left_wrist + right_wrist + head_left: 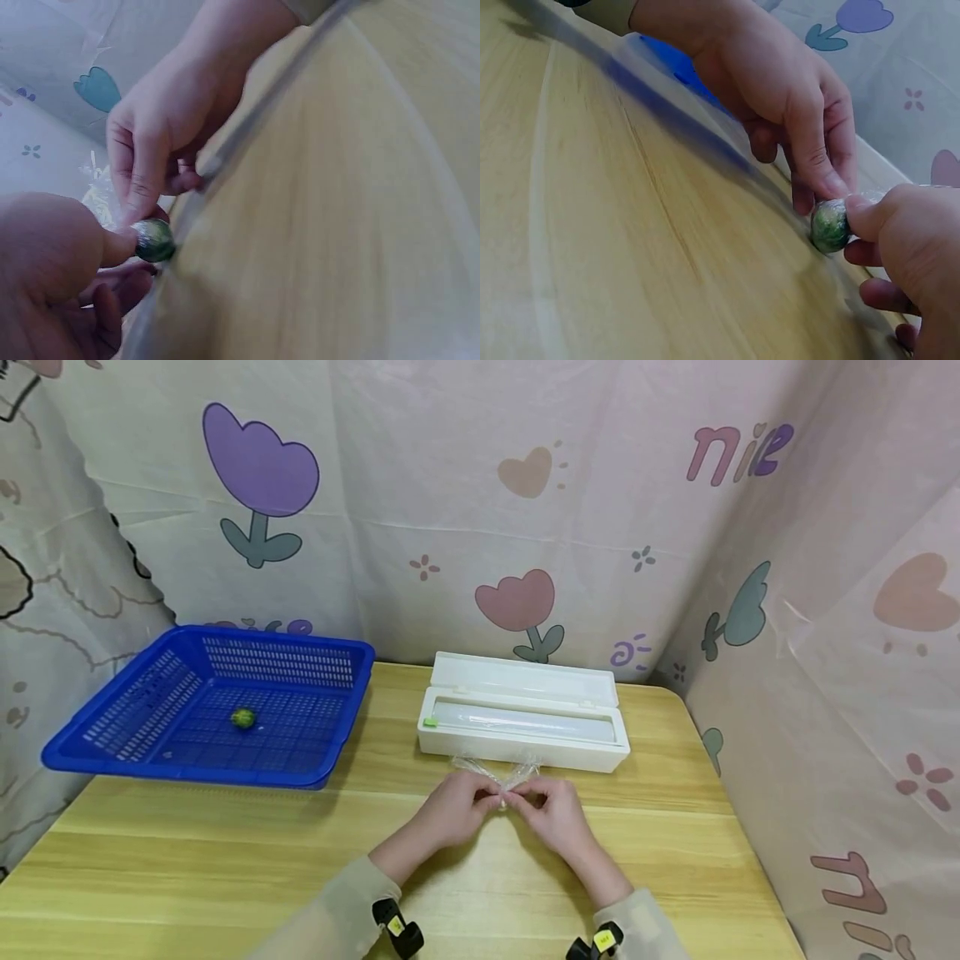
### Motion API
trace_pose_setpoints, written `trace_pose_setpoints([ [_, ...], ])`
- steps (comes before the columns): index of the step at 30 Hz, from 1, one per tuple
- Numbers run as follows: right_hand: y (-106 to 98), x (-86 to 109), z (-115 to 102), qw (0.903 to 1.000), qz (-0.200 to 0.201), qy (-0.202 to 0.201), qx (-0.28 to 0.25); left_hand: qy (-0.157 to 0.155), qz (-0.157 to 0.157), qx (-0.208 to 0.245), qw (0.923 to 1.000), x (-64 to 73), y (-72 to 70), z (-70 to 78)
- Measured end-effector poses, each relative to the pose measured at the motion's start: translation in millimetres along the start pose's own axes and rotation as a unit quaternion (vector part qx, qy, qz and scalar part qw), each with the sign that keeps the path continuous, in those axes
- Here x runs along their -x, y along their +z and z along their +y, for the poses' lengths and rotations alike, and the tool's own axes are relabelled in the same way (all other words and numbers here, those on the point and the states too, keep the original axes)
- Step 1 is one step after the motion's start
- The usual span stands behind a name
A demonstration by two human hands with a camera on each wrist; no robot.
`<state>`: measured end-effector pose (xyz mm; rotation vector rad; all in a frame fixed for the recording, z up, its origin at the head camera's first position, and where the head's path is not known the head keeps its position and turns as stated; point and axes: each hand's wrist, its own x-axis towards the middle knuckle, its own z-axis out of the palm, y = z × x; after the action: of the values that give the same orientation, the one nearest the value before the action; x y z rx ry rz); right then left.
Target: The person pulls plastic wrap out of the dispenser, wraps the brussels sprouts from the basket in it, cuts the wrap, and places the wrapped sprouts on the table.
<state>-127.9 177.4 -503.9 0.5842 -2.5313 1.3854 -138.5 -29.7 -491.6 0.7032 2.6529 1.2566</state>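
Both hands meet over the table just in front of a white cling film box. My left hand [453, 808] and right hand [557, 814] pinch gathered cling film [522, 770] between thumbs and forefingers, fingertips nearly touching. Loose ends of the clear film fan out beyond the fingers toward the box. Below the pinch, a small round green ball [829, 227] sits tightly wrapped in the film. The left wrist view shows the same wrapped ball [155, 241] right at the thumb tips, its surface shiny and mottled green. The fingers partly hide it in the head view.
The white box [525, 760] stands with its lid raised, a film roll [525, 722] inside and a green slider [431, 722] at its left end. At the left, a blue plastic basket [247, 774] holds another small green ball [243, 718]. Printed cloth hangs behind the table.
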Motion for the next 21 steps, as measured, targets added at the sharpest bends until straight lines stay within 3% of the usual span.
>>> trace_pose_setpoints([
  [6,-0.2,1.3,-2.8,0.9975,-0.007,0.068,0.018,-0.019,-0.018,0.061,0.9978,-0.6,1.1,0.2],
  [12,0.3,3.4,-6.1,0.9908,-0.022,0.063,0.118,-0.027,-0.007,0.093,0.9953,1.2,1.9,-0.1],
  [14,0.2,4.3,-7.7,0.9899,-0.027,0.059,0.126,-0.024,-0.005,0.093,0.9954,0.8,2.4,0.2],
  [18,0.3,4.7,-9.2,0.9955,-0.039,0.082,0.029,-0.013,-0.002,0.087,0.9961,-0.2,4.2,0.6],
  [21,0.5,4.0,-9.1,0.9933,-0.036,0.099,-0.046,0.005,0.007,0.073,0.9973,-0.3,6.4,1.0],
])
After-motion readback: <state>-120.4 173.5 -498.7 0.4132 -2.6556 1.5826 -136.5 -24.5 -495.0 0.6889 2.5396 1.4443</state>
